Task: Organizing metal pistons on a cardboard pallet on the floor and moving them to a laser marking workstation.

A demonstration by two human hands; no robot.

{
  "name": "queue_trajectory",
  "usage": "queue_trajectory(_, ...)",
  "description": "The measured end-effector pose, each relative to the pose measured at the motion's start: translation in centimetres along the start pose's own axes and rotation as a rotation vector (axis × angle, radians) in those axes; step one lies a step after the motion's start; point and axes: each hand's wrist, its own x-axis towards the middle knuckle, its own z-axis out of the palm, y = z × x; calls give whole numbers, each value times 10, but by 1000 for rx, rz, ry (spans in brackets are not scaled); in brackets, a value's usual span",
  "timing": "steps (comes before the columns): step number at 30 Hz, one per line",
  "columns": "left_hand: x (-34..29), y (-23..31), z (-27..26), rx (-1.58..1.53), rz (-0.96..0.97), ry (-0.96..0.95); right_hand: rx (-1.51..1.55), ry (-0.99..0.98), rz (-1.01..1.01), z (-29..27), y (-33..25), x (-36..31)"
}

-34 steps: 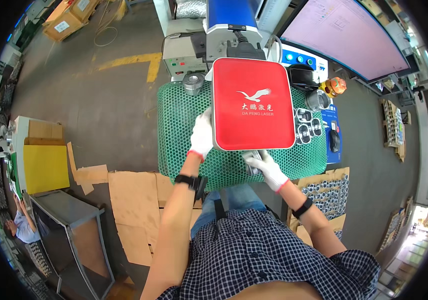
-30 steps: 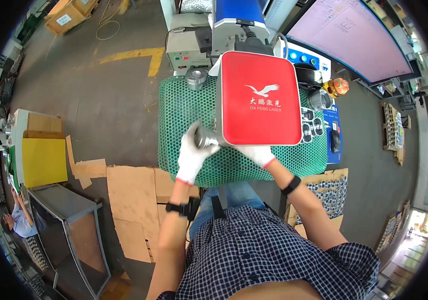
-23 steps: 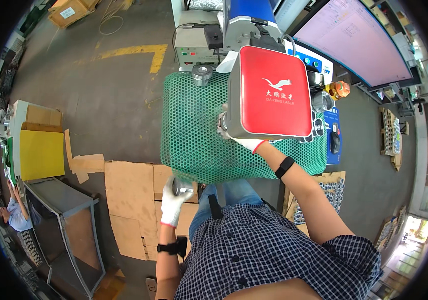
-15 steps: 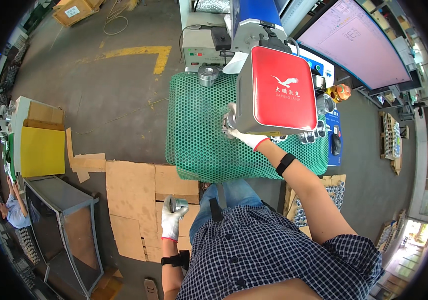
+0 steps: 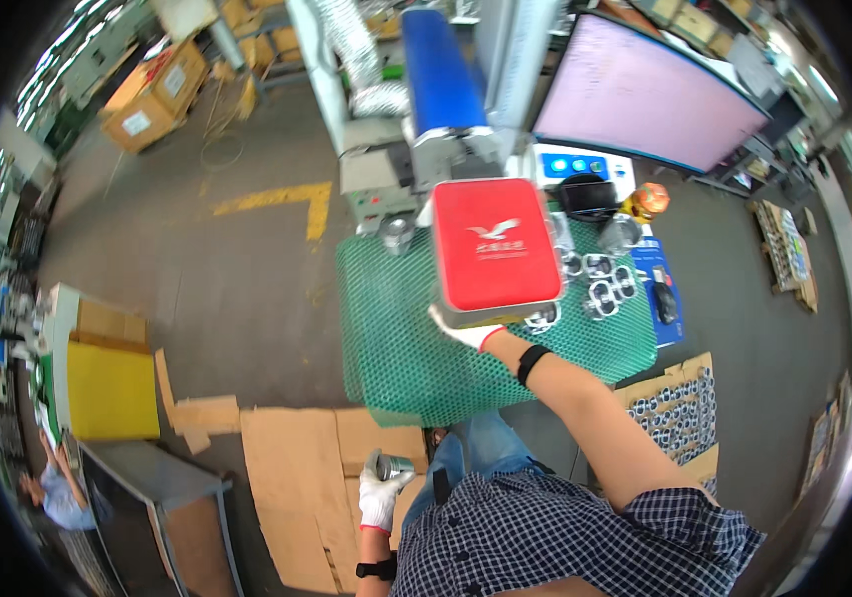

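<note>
Low at my left side, my left hand (image 5: 379, 500), in a white glove with a red cuff, has its fingers wrapped round a silver metal piston (image 5: 395, 466). My right hand (image 5: 463, 330), gloved the same way, reaches across the green perforated mat (image 5: 416, 383) under the red-topped machine head (image 5: 499, 244). That head hides its fingers and anything in them. Right of the head, several pistons (image 5: 602, 298) lie on the mat. Another metal cylinder (image 5: 398, 233) stands at the mat's far left corner, beside a grey control box (image 5: 371, 184).
A large monitor (image 5: 650, 95) stands at the back right. Near it are a black mouse (image 5: 664, 302) and an orange-topped jar (image 5: 649, 202). Flattened cardboard (image 5: 292, 478) covers floor at left, by a grey metal frame (image 5: 162, 478). More pistons (image 5: 670, 418) fill a tray at right. A co-worker (image 5: 66, 488) is far left.
The view has tilted up, so the bench sits lower in the picture. My right hand has gone further beneath the machine head; the piston at its fingers is now hidden. My left hand keeps its piston.
</note>
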Motion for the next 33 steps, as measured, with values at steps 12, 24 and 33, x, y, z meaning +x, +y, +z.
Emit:
queue_trajectory(12,28,55,47,362,323,-245,228,-263,637,-92,-119,-187)
queue_trajectory(24,-72,182,132,694,901,-383,2143,49,898,-135,-147,-184)
queue_trajectory(33,-53,153,101,50,601,-564,2081,-158,949,-153,-164,-159)
